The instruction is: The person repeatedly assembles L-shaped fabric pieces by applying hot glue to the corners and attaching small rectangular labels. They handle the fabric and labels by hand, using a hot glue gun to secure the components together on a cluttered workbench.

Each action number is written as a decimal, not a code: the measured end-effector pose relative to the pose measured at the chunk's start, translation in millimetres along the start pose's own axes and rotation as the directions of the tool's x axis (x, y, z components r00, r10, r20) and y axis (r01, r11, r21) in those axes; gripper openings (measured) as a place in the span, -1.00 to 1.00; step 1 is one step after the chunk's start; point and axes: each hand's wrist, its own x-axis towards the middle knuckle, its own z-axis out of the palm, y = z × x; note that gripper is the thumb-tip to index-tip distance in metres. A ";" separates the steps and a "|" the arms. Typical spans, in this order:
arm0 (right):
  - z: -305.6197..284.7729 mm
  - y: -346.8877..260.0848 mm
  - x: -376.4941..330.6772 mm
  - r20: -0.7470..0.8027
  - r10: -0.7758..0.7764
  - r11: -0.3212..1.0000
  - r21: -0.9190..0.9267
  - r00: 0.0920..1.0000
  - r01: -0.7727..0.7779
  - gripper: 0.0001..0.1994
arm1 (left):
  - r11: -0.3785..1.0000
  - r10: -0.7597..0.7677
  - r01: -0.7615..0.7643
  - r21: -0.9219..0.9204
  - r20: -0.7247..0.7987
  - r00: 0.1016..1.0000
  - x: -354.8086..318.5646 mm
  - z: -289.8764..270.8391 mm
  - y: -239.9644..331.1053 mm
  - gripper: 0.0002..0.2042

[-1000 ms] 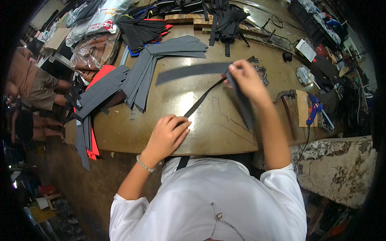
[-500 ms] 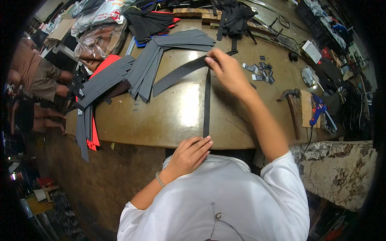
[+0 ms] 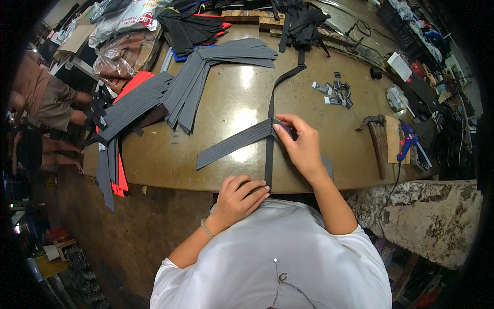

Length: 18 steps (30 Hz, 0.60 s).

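A grey ribbed, angled strip lies across a long black webbing strap. My right hand pinches the strip near its bend, thumb on top, right over the strap; its right part is mostly hidden beneath the hand. The strap runs from a bunch of black straps at the far side down to the table's near edge. There my left hand rests with loosely bent fingers, its fingertips at the strap's near end. A fanned pile of matching grey strips lies at far left.
More grey strips and red pieces overhang the table's left edge. Small dark labels lie scattered right of the strap. A hammer and a blue glue gun with a cord are at far right. Another person is at left.
My right hand has drawn the grey strip nearer, laying it across the strap. The far part of the strap has come into sight. My left hand's fingers have bent a little.
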 end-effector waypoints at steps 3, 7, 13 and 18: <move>5.2 6.7 -3.9 -0.035 -0.069 0.990 -0.127 0.997 0.065 -0.80 | 1.000 0.005 -0.005 0.008 -0.002 1.000 -0.8 1.5 -0.6 -0.82; 10.3 15.3 -5.8 -0.065 -0.141 0.979 -0.154 0.988 0.130 -0.82 | 1.000 -0.010 0.010 0.016 -0.015 1.000 -0.8 2.8 -0.3 -0.82; 16.4 23.8 -4.3 -0.094 -0.212 0.959 -0.210 0.973 0.189 -0.82 | 1.000 -0.010 0.011 0.005 -0.034 0.999 0.4 3.4 -0.1 -0.79; 17.2 18.8 -1.7 -0.044 -0.198 0.950 -0.253 0.979 0.181 -0.81 | 1.000 -0.025 0.024 -0.012 -0.040 0.999 2.9 2.0 1.5 -0.83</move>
